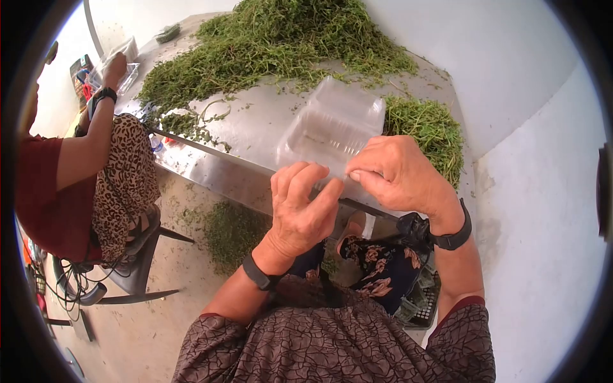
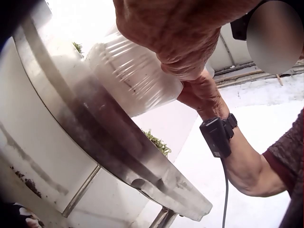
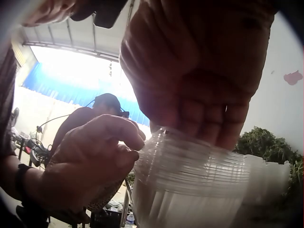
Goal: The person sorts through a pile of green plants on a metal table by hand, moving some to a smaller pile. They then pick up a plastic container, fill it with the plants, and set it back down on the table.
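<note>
A stack of nested clear plastic containers (image 1: 332,124) lies on the metal table at its near edge, its thin rims layered in the right wrist view (image 3: 204,164). With thumb and curled forefinger, my left hand (image 1: 303,204) pinches the stack's near corner; the same hand (image 3: 95,161) shows side-on in the right wrist view. My right hand (image 1: 402,175) grips the rim close beside it, fingers bent over the edge and thumb tucked toward the left hand. From the left wrist, the ribbed side of a container (image 2: 133,71) shows below the knuckles.
A large heap of green stems (image 1: 274,48) covers the table's far side, and a smaller pile (image 1: 424,131) lies right of the containers. Another person (image 1: 70,159) sits at left, handling plastic boxes. More greens (image 1: 236,236) lie on the floor; a black crate (image 1: 421,306) stands near my legs.
</note>
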`<state>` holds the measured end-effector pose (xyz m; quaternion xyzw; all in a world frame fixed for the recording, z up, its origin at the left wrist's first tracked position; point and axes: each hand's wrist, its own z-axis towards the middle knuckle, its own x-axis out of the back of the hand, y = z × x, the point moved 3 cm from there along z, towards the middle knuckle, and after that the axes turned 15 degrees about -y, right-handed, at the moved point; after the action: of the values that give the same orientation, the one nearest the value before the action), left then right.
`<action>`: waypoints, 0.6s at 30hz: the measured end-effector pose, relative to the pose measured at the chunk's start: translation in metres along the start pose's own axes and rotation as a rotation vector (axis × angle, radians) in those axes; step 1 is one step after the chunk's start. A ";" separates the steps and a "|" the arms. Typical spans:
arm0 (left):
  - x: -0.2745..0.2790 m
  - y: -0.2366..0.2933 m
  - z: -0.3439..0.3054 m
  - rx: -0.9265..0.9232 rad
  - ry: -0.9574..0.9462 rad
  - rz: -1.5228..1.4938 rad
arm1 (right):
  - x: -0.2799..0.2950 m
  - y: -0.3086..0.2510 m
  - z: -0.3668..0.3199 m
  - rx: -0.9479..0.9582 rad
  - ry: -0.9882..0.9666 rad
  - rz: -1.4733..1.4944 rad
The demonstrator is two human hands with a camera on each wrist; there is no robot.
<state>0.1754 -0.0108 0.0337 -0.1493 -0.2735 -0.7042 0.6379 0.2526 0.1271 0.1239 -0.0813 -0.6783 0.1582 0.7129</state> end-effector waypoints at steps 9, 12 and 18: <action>-0.001 0.000 0.002 -0.007 0.018 -0.005 | 0.000 -0.002 0.002 -0.015 0.002 -0.001; 0.000 0.000 0.002 -0.005 0.015 -0.006 | 0.001 -0.004 0.004 0.006 0.000 -0.069; 0.000 0.000 0.004 0.010 0.006 -0.008 | 0.002 -0.005 0.006 0.062 0.015 -0.139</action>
<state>0.1744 -0.0080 0.0371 -0.1430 -0.2758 -0.7058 0.6366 0.2473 0.1226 0.1273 -0.0130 -0.6716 0.1288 0.7295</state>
